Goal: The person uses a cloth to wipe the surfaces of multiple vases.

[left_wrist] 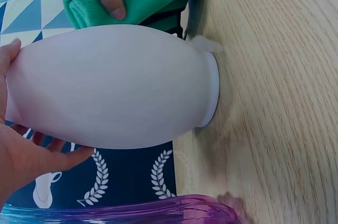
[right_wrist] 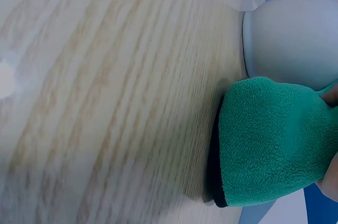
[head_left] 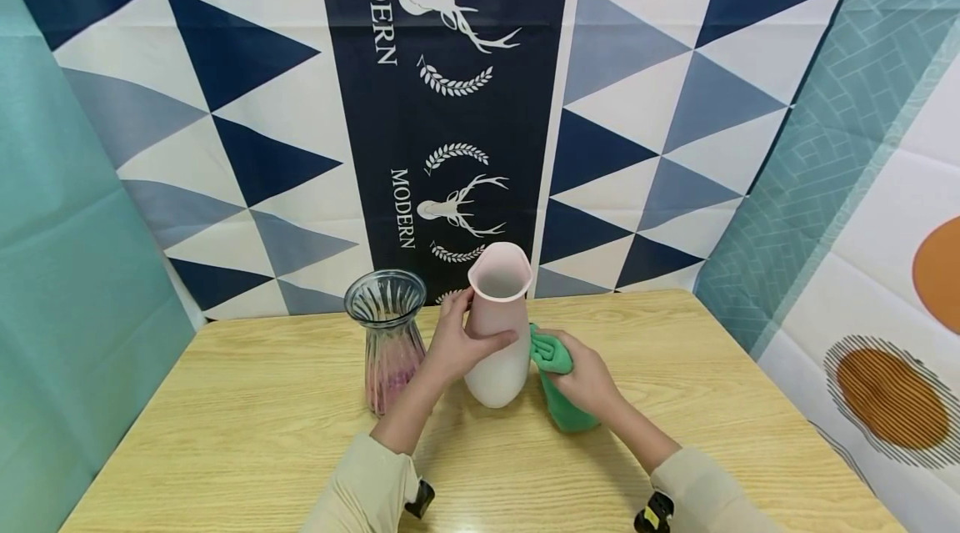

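Note:
A white vase (head_left: 498, 349) with a pale pink neck and wavy rim stands on the wooden table. Around its upper body curls my left hand (head_left: 459, 343), thumb across the front; the left wrist view shows the vase's smooth side (left_wrist: 116, 86) and its foot on the tabletop. My right hand (head_left: 579, 370) grips a bunched green cloth (head_left: 567, 409) at the vase's right side. In the right wrist view the fuzzy cloth (right_wrist: 274, 139) hangs beside the vase (right_wrist: 296, 39), its lower edge near the table.
To the left stands a ribbed glass vase (head_left: 386, 333), bluish at the rim and pink-purple below, partly behind my left forearm. A patterned cloth backdrop (head_left: 450, 124) rises behind the wooden table (head_left: 247, 433), with hanging sheets at both sides.

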### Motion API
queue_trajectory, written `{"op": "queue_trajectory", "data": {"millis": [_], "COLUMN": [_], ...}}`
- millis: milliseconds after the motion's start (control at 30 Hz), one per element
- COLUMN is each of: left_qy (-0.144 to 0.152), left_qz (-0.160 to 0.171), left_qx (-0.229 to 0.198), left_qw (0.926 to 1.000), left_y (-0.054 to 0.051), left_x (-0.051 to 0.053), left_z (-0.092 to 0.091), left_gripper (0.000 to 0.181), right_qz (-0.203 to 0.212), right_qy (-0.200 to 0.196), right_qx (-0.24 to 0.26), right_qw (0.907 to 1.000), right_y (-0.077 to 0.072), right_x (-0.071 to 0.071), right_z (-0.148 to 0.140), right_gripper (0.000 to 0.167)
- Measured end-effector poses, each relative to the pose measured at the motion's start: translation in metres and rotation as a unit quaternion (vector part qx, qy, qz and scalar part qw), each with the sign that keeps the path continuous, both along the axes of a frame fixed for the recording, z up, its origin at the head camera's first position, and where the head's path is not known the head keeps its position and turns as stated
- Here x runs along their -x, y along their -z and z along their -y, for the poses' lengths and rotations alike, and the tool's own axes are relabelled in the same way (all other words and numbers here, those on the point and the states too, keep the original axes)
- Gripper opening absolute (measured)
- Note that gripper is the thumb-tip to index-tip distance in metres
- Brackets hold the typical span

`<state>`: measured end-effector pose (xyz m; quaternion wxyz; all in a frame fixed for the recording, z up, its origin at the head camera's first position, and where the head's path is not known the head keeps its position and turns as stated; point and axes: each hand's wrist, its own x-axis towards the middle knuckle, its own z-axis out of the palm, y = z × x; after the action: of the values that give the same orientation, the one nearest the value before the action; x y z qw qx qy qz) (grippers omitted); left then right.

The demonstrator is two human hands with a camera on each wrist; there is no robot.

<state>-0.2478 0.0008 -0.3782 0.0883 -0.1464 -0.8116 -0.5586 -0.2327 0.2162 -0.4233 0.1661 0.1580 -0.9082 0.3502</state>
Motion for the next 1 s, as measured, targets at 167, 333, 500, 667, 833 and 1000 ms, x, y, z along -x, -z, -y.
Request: {"op": "queue_trajectory", "data": {"millis": [167,333,500,667,833,1000], "left_qy": [-0.006,0.001,0.002,0.012,0.027,0.038], "left_qz": [-0.003,-0.004,-0.008,-0.009,0.000,0.007], "left_qx": [-0.008,-0.017,-0.010,-0.019,-0.043,-0.045], "left_qw": [0.9999,0.9998,0.9999,0.9997,0.9987,0.9983], "left_y": [0.000,0.000,-0.001,-0.003,-0.003,-0.002], "left_x": [0.000,-0.001,-0.001,-0.002,-0.002,0.000], "left_z": [0.000,-0.001,0.001,0.002,0.003,0.005], "left_gripper": [0.082,0.083,0.083,0.081,0.077,0.075], "right_qz": [0.015,0.023,0.010,-0.006,-0.028,-0.054], "right_qy": [-0.009,-0.012,-0.010,-0.002,0.020,0.029], "right_qx": [-0.036,-0.049,-0.029,0.019,0.059,0.071], "right_qw": [0.9992,0.9985,0.9995,0.9998,0.9977,0.9956], "right_y": [0.001,0.003,0.001,-0.011,-0.026,-0.038], "right_x": [-0.001,0.000,0.003,0.004,0.007,0.008], "right_z": [-0.002,-0.004,-0.006,-0.004,-0.001,0.005], "right_gripper": [0.046,0.047,0.049,0.050,0.049,0.049]}}
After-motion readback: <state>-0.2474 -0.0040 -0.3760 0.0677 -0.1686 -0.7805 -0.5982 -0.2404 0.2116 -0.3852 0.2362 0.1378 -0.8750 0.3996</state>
